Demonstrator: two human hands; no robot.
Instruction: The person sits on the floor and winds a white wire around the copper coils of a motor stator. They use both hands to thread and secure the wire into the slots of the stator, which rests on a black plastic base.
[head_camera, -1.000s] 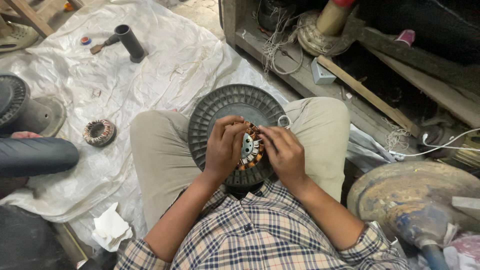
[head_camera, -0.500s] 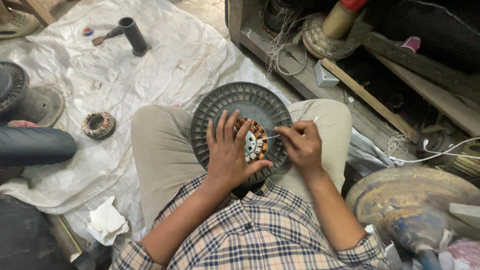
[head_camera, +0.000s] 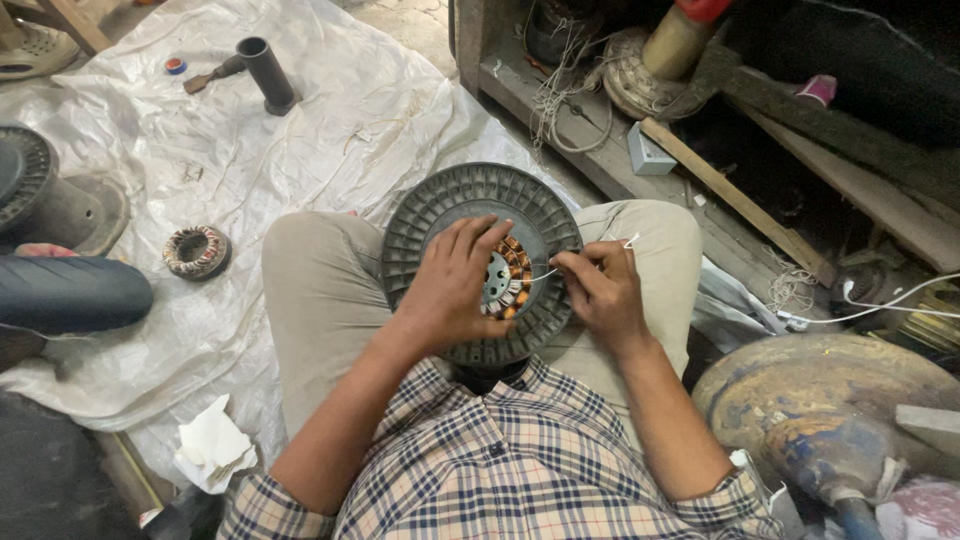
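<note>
Resting on the motor (head_camera: 440, 205) in the lap, the left hand (head_camera: 452, 285) is steadying its coils (head_camera: 516, 272); right hand (head_camera: 598, 290) fingers are pinching a white thread (head_camera: 545, 272), binding seemingly unfinished.

hands – 2, left hand (head_camera: 452, 290) and right hand (head_camera: 600, 290) | ribbed round motor housing (head_camera: 480, 200) – 1, centre | loose copper-wound stator (head_camera: 196, 251) – 1, left | black tube (head_camera: 267, 75) – 1, upper left | white plastic sheet (head_camera: 330, 120) – 1

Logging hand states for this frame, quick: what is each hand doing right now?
Left hand: open, fingers spread flat on the round ribbed motor housing and its copper winding.
Right hand: fingers pinched shut on a thin white thread.
</note>
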